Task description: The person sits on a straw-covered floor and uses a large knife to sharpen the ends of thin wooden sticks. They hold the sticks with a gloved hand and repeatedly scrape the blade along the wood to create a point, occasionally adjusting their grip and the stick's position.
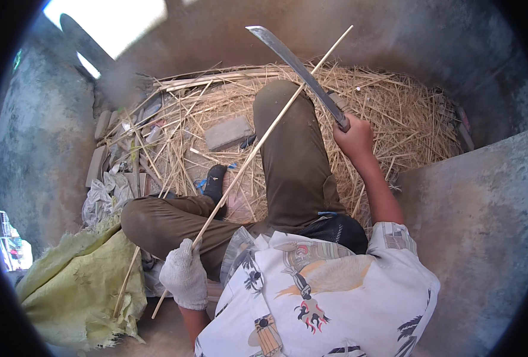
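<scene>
Two hands are at work in the head view. At lower left, the gloved left hand [185, 275] has its grip wrapped around a long pale stick [264, 138], which slants up across the raised knee [281, 110] to the upper middle of the frame. At right of centre, the bare right hand [355, 140] has its grip closed around the handle of a curved knife [299, 68], whose blade crosses the stick near the knee; whether they touch I cannot tell. To work well, I would judge, the stick should lie steady on the knee, the blade meet it at a shallow angle, and strokes run away from leg and glove. The shirt [335, 309] carries printed pictures; no writing is legible.
</scene>
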Tool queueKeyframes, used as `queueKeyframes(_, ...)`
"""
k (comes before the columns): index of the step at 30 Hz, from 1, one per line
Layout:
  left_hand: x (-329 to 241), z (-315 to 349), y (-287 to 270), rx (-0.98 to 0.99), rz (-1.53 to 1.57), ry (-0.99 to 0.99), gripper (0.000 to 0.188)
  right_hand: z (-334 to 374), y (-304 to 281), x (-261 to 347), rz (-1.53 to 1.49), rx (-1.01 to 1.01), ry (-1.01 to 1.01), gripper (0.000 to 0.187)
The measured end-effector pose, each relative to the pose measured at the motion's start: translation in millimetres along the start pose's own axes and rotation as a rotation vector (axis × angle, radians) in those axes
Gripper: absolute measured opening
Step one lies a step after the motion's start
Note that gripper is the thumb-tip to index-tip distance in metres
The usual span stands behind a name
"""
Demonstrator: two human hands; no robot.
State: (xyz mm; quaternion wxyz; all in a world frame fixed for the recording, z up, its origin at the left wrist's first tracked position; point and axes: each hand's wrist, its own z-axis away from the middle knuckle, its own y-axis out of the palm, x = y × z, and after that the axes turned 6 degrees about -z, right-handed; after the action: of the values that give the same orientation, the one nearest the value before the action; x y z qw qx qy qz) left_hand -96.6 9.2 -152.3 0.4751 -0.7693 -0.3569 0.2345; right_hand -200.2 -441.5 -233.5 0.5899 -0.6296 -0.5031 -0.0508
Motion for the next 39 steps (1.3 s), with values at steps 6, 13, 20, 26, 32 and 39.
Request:
queueKeyframes(6, -27.2, -29.2, 14.2, -0.05, 0.081, -0.001, 0.017, 28.5, -3.1, 29.7, 0.127, 0.039, -0.238, 0.018)
queueKeyframes(13, -59.3, -51.4, 25.6, -0.092, 0.072, 0.065, 0.018, 23.9, -26.4, 37.1, 0.101, 0.139, -0.167, 0.019)
queueKeyframes(20, -61.2, -46.9, 38.6, -0.152, 0.175, 0.059, 0.019, 37.1, -24.4, 34.2, 0.089, 0.13, -0.166, 0.02)
queueKeyframes(26, -66.3, -36.5, 37.0, -0.057, 0.098, -0.001, 0.017, 17.4, -20.2, 32.5, 0.086, 0.092, -0.076, 0.022)
queueKeyframes(32, -55.6, -22.5, 47.9, -0.135, 0.243, 0.006, 0.021, -12.2, -24.2, 20.8, -0.183, 0.255, 0.162, 0.027)
queueKeyframes(39, -56.4, -27.2, 42.6, -0.129, 0.15, -0.012, 0.025, -14.1, -25.0, 25.0, -0.398, 0.163, 0.089, 0.022)
